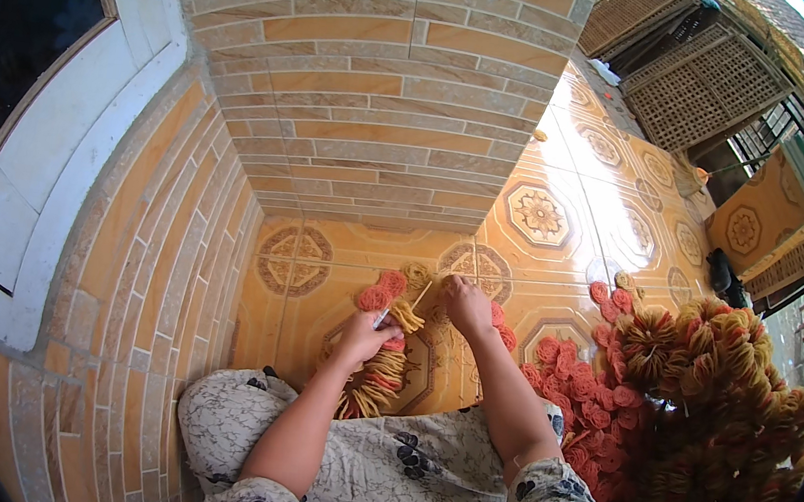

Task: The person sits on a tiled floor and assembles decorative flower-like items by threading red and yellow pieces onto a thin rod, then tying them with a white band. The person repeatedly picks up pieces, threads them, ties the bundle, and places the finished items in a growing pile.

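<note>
My left hand is closed around a small yellow yarn bundle and a slim pale tool whose kind I cannot make out. Under that hand, near my lap, lies a thick garland of yellow and red yarn loops. My right hand is a little further right, fingers pinched together; what they hold is hidden. A thin yellow strand sticks up from the bundle between the hands. Coral yarn rosettes and an olive one lie just beyond my left hand. More coral rosettes sit beside my right wrist.
A heap of coral rosettes spreads over the tiled floor to my right. Beside it rises a big mass of yellow, brown and red yarn loops. A brick-patterned wall stands ahead and left. Woven panels are far right.
</note>
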A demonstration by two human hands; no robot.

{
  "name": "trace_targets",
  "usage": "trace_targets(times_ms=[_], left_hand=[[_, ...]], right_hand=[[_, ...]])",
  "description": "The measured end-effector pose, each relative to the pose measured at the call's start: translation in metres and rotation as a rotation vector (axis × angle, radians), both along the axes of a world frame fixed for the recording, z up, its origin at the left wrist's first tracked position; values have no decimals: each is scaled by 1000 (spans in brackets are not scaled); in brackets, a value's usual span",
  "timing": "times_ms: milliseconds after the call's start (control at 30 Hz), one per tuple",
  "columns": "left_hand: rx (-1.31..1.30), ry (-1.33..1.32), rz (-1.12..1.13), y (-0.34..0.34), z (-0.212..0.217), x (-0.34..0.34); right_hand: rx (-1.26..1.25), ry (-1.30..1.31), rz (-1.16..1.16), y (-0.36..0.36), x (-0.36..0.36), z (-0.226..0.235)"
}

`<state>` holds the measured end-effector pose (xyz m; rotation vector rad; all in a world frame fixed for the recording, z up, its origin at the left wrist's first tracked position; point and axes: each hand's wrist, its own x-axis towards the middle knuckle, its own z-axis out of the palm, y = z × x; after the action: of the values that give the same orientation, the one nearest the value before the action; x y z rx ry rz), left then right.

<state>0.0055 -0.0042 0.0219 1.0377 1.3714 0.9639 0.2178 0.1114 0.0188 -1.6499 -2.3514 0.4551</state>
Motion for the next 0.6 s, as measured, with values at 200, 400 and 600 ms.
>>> trace_targets(times_ms=[200,400,600], left_hand=[[2,36,-49,0,-1,-3],[-55,9,-45,-1,9,0],[-72,27,-62,-2,13,1]], right_hand=[[-157,565,-126,-1,-5,26],[-150,729,-137,-13,-16,44],[-77,730,-74,-23,-26,56]])
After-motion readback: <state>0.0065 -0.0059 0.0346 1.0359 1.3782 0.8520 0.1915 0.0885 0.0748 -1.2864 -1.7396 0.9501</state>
